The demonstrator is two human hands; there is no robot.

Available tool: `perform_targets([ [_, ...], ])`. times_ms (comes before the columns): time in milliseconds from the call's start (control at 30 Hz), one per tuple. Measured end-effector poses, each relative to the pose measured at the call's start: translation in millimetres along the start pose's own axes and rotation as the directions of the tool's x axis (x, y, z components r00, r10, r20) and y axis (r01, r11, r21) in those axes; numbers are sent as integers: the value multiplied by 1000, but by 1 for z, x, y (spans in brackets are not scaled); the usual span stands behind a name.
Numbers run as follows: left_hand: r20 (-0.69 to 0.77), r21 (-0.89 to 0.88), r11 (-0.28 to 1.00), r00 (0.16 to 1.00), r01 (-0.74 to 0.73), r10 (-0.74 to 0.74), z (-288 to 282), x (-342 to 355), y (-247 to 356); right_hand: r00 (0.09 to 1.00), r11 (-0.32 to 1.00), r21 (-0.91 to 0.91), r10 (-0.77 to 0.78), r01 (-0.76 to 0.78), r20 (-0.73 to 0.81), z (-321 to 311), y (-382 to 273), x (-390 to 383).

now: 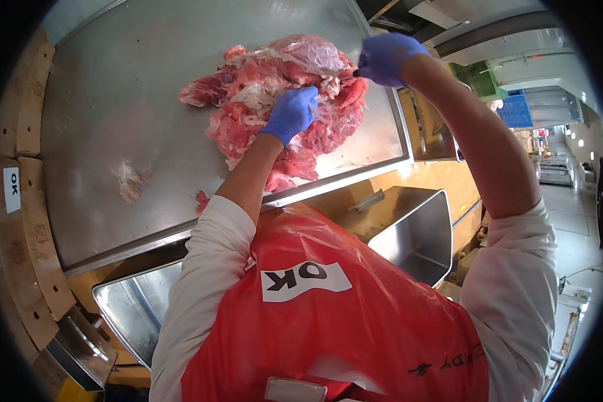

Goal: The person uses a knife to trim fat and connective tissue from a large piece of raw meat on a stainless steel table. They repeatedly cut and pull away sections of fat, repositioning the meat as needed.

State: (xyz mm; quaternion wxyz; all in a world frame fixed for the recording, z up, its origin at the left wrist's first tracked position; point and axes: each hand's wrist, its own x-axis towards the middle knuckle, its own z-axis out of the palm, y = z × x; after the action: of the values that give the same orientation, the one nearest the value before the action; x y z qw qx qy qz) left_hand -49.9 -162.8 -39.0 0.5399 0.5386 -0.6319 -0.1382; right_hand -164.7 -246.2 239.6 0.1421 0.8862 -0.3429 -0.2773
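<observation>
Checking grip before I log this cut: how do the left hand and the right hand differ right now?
The left hand lies spread on the raw meat, pressing it down, while the right hand is closed in a fist around a dark knife handle at the meat's far edge. The left hand sits mid-slab; the right hand is raised at the steel table rim. Both wear blue gloves.
</observation>
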Motion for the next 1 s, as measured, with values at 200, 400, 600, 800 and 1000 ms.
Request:
perform_targets([
  [200,69,14,1000,997,27,-28,-6,6,-6,946,895,443,189,-55,-263,170,31,-81],
  [400,169,330,920,945,213,-280,-12,8,7,713,916,392,220,83,-666,192,-10,-100],
  [600,58,362,908,967,210,-246,-6,-15,25,534,669,512,200,538,-822,152,-32,-94],
  [800,76,323,937,984,131,-163,-9,-27,22,577,808,415,116,418,-808,69,-17,11],
  [1000,35,291,950,990,117,-133,-16,-17,16,761,874,427,110,233,-639,27,14,80],
])
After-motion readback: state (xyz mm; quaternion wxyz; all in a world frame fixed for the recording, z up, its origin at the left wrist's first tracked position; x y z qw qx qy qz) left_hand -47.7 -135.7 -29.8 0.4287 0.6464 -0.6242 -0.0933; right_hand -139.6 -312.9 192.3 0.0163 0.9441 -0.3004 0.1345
